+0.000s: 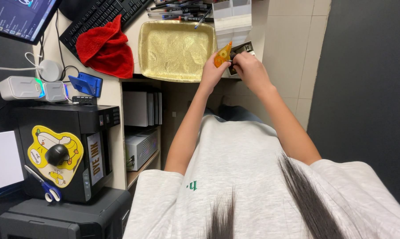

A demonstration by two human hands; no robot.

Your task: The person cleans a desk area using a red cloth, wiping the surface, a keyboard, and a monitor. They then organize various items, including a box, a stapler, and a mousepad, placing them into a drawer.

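Note:
My left hand [212, 71] grips a small orange tape dispenser [223, 54] at the desk's front edge, just right of an empty gold tray [175, 48]. My right hand [247, 65] is closed around a small dark card-like item [243, 49] that lies on the desk, touching the dispenser's tip. Both forearms reach forward from my grey shirt. What lies under the right fingers is mostly hidden.
A red cloth [106, 48] and black keyboard [103, 13] lie left of the tray, pens [182, 9] and clear white boxes [232, 17] behind it. A black printer [63, 150] with a yellow mat, mouse and blue scissors [44, 183] stands lower left. A dark wall [368, 88] closes the right.

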